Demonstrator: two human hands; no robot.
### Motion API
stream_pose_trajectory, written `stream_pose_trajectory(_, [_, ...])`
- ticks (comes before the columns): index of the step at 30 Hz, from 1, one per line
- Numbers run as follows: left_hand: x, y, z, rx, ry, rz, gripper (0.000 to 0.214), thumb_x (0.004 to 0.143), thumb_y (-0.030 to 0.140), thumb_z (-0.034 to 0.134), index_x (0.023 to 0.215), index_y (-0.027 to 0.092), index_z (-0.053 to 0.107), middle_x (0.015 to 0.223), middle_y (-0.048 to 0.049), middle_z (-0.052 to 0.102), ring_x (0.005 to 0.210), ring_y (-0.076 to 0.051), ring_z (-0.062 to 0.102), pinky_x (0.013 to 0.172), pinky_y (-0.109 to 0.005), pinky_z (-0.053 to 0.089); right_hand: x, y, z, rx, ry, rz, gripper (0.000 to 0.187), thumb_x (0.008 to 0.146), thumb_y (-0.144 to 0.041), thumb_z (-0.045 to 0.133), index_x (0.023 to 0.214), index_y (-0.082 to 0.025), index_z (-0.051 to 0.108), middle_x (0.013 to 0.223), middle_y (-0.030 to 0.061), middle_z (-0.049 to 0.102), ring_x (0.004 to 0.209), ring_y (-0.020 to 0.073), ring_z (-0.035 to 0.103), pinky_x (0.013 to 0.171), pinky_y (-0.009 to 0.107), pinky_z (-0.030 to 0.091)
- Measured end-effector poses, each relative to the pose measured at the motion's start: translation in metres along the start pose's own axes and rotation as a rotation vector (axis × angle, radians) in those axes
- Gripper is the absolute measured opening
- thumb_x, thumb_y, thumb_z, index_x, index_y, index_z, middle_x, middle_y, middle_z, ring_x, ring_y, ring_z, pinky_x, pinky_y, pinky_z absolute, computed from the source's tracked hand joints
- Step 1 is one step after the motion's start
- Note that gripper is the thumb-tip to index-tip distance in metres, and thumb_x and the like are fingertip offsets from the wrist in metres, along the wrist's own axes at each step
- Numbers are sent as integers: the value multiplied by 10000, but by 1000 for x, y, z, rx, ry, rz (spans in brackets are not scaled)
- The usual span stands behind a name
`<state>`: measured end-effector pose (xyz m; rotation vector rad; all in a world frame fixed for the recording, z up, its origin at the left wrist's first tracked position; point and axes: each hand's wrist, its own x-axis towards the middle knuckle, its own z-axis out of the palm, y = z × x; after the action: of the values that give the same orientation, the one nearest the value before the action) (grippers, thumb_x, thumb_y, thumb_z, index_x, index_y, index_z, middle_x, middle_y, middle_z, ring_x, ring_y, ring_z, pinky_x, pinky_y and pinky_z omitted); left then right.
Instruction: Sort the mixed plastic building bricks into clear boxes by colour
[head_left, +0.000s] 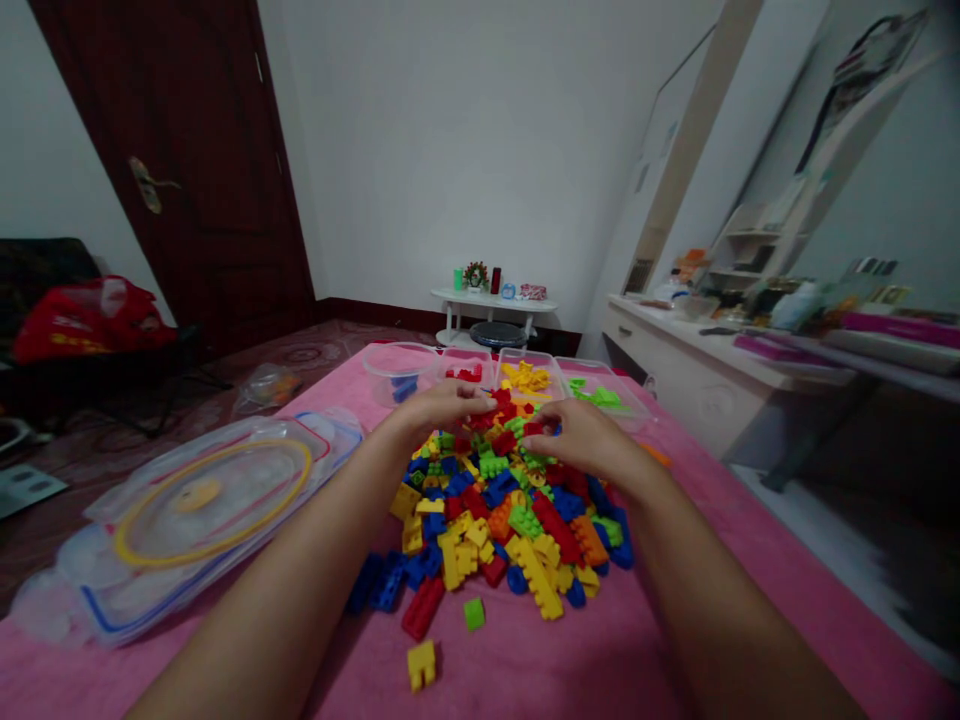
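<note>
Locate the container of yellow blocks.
In the head view, the yellow-block container stands right of centre, between the red-block container and the green-block container, beyond the right hand.

The left grip [450,403] and right grip [576,432] hover over colourful toy bricks [491,490] near clear containers [376,372].

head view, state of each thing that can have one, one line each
left hand, fingers bent at the pile, grip unclear
right hand, fingers bent at the pile, grip unclear
brick pile, loose, mixed colours
round tub, open, blue bricks inside
red-brick box, open, partly filled
yellow-brick box, open, partly filled
green-brick box, open, partly filled
lids, off, stacked
door, closed
</note>
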<state>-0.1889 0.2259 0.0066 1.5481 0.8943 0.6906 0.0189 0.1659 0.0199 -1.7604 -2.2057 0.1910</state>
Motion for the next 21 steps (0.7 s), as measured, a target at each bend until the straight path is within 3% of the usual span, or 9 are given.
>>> stream_pose_trajectory(3, [7, -7, 5, -231, 49, -71, 371, 612, 394, 782, 799, 146, 579, 721, -15, 615, 602, -125, 615, 528, -217, 491, 3, -4, -1, 41, 120, -8, 244, 695, -318, 622, 878, -186, 713, 728, 21, 642, 643, 140, 533, 584, 242, 360])
stream_pose_trajectory(6, [12, -10, 9, -380, 103, -104, 280, 684, 290, 746, 838, 150, 558, 721, -16, 626, 554, -117, 616, 505, -218, 503, 3, -8, 0, 96, 226, 13, 338, 687, -238, 605, 1004, -167, 697, 751, 25, 645, 660, 142, 537, 594, 239, 375])
stream_pose_trajectory(9, [13, -11, 13, -481, 141, -121, 185, 739, 212, 693, 843, 156, 551, 688, -1, 620, 536, -109, 613, 513, -215, 511, 5, -8, 3, 177, 340, 29, 367, 697, -245, 604, 1042, -151, 682, 776, 36, 651, 664, 144, 548, 611, 244, 399])
stream_pose_trajectory(12, [13, -11, 16, -525, 95, -136, 178, 750, 224, 686, 862, 165, 560, 728, -4, 635, 576, -117, 632, 534, -217, 512, 7, -9, 9, 253, 461, -2, 382, 721, -298, 606, 1066, -151, 673, 749, 30, 637, 629, 136, 543, 613, 250, 414])
stream_pose_trajectory(17, [11, -9, 25, -572, -128, -145, 402, 726, 538, 658, 882, 171, 606, 745, -31, 634, 658, -139, 638, 555, -220, 498, 7, -22, 21, 335, 385, -72, 435, 728, -257, 611, 1147, -144, 626, 665, -7, 618, 541, 108, 519, 578, 237, 411])
stream_pose_trajectory(21, [10, -9, 33, -548, -146, -58, 284, 722, 405, 715, 842, 161, 634, 656, 3, 583, 551, -72, 559, 432, -133, 375, 5, -27, 25, 412, 353, -91, 484, 704, -211, 628, 1182, -149, 588, 645, -21, 618, 544, 108, 531, 574, 230, 411])
